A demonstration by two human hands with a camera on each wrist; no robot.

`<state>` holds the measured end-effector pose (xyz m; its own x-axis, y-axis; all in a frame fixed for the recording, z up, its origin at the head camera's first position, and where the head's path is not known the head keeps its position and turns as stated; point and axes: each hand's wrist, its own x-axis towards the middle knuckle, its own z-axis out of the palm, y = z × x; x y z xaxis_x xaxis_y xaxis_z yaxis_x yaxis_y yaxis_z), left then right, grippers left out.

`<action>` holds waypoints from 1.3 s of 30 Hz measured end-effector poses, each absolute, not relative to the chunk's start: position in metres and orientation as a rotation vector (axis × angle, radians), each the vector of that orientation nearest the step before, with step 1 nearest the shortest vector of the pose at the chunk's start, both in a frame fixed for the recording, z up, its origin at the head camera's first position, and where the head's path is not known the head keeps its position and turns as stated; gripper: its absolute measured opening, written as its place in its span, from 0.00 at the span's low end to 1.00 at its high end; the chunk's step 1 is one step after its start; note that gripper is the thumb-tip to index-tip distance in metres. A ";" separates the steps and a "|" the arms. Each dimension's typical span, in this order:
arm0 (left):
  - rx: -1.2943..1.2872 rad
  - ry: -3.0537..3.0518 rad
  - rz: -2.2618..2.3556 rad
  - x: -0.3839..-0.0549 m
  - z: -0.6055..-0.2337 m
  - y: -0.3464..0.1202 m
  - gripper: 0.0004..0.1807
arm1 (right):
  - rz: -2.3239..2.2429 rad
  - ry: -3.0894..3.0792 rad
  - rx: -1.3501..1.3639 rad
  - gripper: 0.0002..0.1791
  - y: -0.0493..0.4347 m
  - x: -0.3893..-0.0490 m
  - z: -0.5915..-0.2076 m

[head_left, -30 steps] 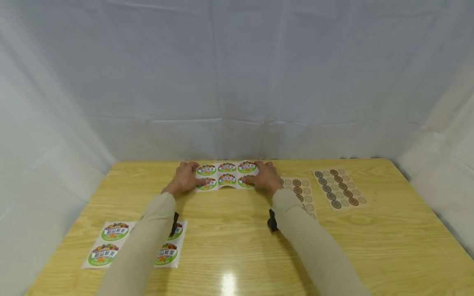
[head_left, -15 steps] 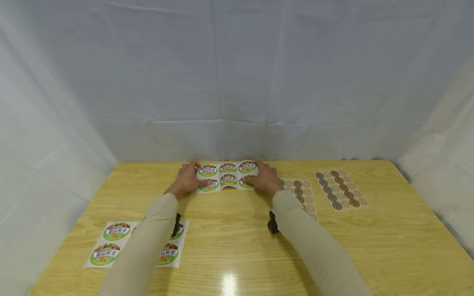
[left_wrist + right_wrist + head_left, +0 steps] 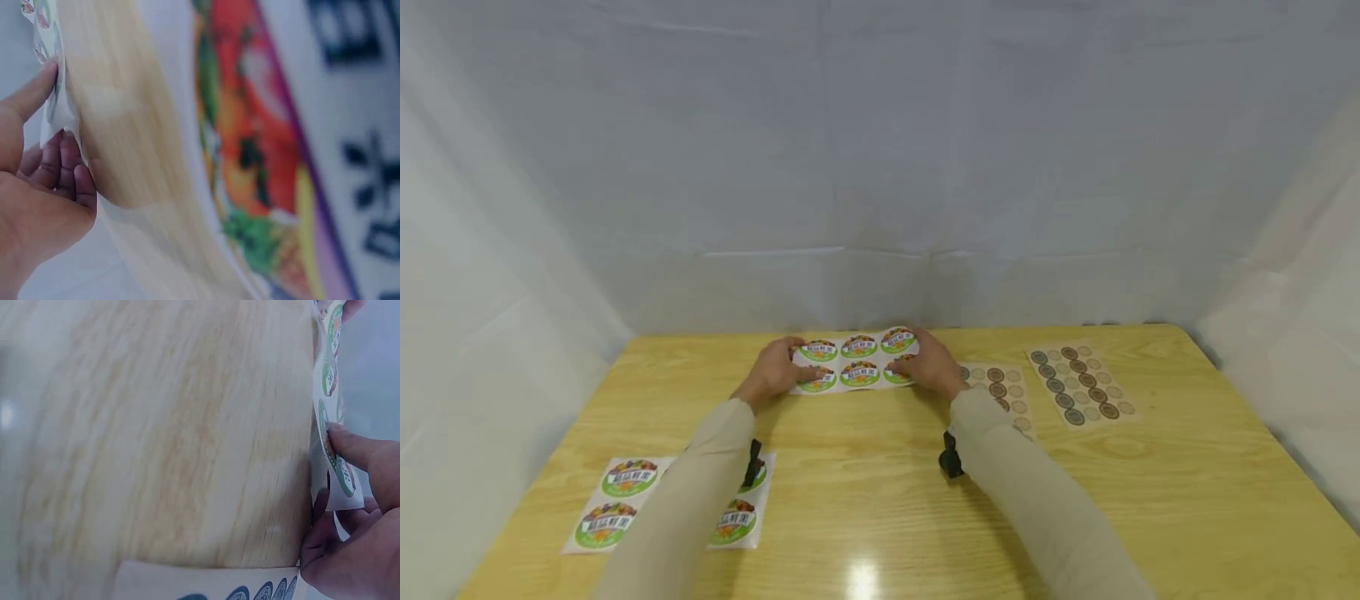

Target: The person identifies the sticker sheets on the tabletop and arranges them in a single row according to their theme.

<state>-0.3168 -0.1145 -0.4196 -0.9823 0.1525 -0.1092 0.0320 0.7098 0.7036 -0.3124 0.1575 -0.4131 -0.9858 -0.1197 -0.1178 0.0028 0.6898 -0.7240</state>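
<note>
Near the far edge of the table, both hands hold a white sheet of oval fruit-label stickers (image 3: 859, 360). My left hand (image 3: 772, 372) pinches its left end, thumb on the printed face and fingers curled behind, as the left wrist view shows. At the right end my right hand (image 3: 936, 363) grips likewise; in the right wrist view its thumb presses on a sticker and the fingers (image 3: 322, 540) are under the sheet. Closer to me, a second sheet of the same stickers (image 3: 606, 523) lies flat at left, partly covered by the left sleeve (image 3: 688, 492).
Two sheets of small round brown and grey stickers lie at right: one sheet (image 3: 1015, 392) partly behind the right forearm, the other sheet (image 3: 1082, 383) farther right. The wooden table (image 3: 857, 483) ends at a white cloth (image 3: 880, 167) behind and at both sides.
The lower edge of the held sheet was bowed up in the middle and is now straighter. The left fingers have shifted slightly at the sheet's left end.
</note>
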 end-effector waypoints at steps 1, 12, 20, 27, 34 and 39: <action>0.155 2.761 1.136 -0.316 -0.420 -0.115 0.40 | -1.215 2.725 -0.115 0.42 0.157 -0.313 -0.414; 0.200 2.819 1.237 -0.312 -0.408 -0.112 0.44 | -1.508 2.637 -0.189 0.44 0.166 -0.310 -0.407; 0.306 2.780 1.325 -0.302 -0.399 -0.108 0.47 | -1.501 2.669 -0.266 0.47 0.176 -0.296 -0.399; 0.421 2.771 1.295 -0.282 -0.400 -0.111 0.49 | -1.474 2.664 -0.321 0.51 0.184 -0.275 -0.401; 0.557 2.776 1.245 -0.254 -0.404 -0.114 0.42 | -1.427 2.672 -0.340 0.44 0.190 -0.250 -0.408; 0.604 2.769 1.198 -0.234 -0.407 -0.116 0.38 | -1.440 2.652 -0.348 0.39 0.188 -0.232 -0.411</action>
<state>-0.2342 -0.1163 -0.4072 -0.9210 0.3780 0.0947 0.3278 0.6201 0.7128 -0.2325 0.1882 -0.4111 -0.9685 -0.2483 0.0178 -0.1502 0.5259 -0.8372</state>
